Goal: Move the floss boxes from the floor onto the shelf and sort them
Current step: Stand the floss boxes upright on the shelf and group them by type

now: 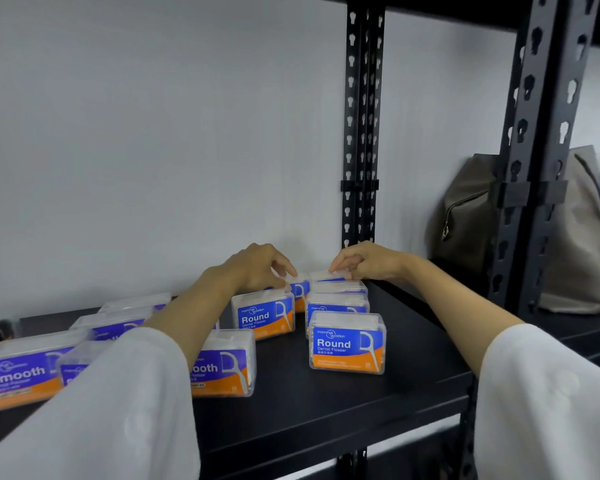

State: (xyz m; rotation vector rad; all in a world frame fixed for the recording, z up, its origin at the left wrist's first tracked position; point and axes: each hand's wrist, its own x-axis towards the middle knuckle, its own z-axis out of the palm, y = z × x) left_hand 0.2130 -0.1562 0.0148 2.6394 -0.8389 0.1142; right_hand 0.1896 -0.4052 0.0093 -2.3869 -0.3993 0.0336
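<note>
Left hand (257, 268): pinches rear clear plastic Round floss box (300, 289), aligning row.
Right hand (364, 263): pinches neighbouring rear box (326, 276) likewise.

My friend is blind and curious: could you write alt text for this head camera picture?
A person's left hand and right hand reach to the rear of a black shelf, fingertips on clear floss boxes at the back. Blue-and-orange "Round" boxes stand on the right, "Smooth" boxes on the left.

A black shelf (326, 403) is seen, on which clear floss boxes are set: "Round" boxes (347, 342) right of the "Smooth" boxes (18, 372), near the rear upright post (361, 133).
</note>
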